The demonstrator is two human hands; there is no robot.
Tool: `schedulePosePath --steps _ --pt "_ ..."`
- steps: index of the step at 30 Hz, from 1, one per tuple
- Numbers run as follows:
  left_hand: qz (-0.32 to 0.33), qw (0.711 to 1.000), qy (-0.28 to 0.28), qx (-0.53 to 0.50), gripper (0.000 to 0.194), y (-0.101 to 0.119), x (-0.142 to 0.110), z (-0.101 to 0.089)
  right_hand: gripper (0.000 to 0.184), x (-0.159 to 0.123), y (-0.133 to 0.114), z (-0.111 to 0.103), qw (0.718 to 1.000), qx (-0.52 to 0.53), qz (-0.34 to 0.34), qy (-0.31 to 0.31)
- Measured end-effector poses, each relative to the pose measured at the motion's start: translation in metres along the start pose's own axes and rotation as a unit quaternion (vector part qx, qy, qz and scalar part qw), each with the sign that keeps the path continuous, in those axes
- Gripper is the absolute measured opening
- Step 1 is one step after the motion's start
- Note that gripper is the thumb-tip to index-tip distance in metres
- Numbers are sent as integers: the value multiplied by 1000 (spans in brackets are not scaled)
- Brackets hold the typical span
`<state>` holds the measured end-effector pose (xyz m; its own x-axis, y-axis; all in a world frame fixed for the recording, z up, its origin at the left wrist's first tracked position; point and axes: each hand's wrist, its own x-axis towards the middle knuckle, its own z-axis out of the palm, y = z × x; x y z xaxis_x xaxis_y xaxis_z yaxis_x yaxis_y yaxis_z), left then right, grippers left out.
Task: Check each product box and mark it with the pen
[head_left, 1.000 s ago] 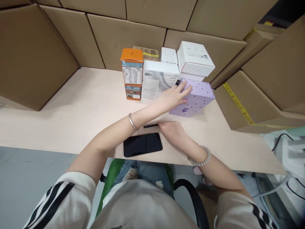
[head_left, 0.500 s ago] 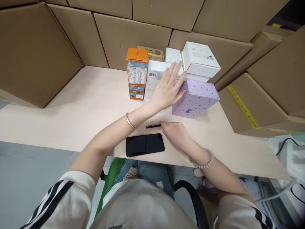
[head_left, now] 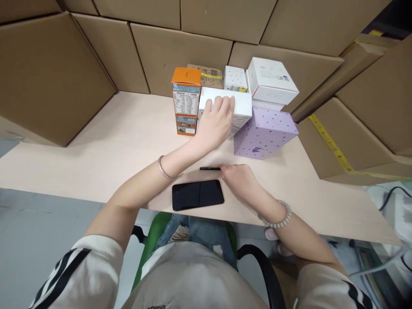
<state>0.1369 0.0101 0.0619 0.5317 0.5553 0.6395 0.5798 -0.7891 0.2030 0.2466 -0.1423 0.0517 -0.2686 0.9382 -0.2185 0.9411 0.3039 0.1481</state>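
White box (head_left: 242,107) under left hand's (head_left: 214,124) curled grip, arm outstretched.

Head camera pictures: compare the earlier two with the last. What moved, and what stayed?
The left hand left the purple box, swung leftward and now grips the white box over its top edge. The right hand stayed at the black pen; the phone stayed put.

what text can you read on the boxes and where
"16": orange box, top of its front label.
Table of print below it on the orange box: too small to read.
Label on the top white box: blurred.
Print on the white box under the left hand: hidden or blurred.
Purple box: dots and a small mark, no readable words.
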Motion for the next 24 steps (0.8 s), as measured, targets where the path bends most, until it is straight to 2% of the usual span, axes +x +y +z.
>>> schedulePosePath --steps 4,7,9,12,16,20,22,24 --pt "3 999 -31 16 73 -6 -2 1 30 0 0 0 1000 -3 3 -5" --pt "9 1000 -29 -5 75 -13 1 3 31 -1 0 0 1000 -8 3 -7" --pt "15 1000 -21 -17 75 -18 3 -4 31 -1 -1 0 1000 -11 2 -8" --pt "-6 999 33 -11 75 -30 3 -23 32 -2 -1 1 1000 -17 1 -6" --pt "-62 991 117 -3 85 -64 -2 -40 32 -2 -1 3 1000 -23 -1 1" --pt "-148 979 133 -41 94 -92 -13 -28 28 0 2 9 1000 -26 1 12" --pt "-160 974 152 -53 92 -96 -19 -21 27 1 5 13 999 -26 5 19" --pt "-146 972 172 -70 86 -97 -26 -18 28 3 9 16 999 -26 12 28"
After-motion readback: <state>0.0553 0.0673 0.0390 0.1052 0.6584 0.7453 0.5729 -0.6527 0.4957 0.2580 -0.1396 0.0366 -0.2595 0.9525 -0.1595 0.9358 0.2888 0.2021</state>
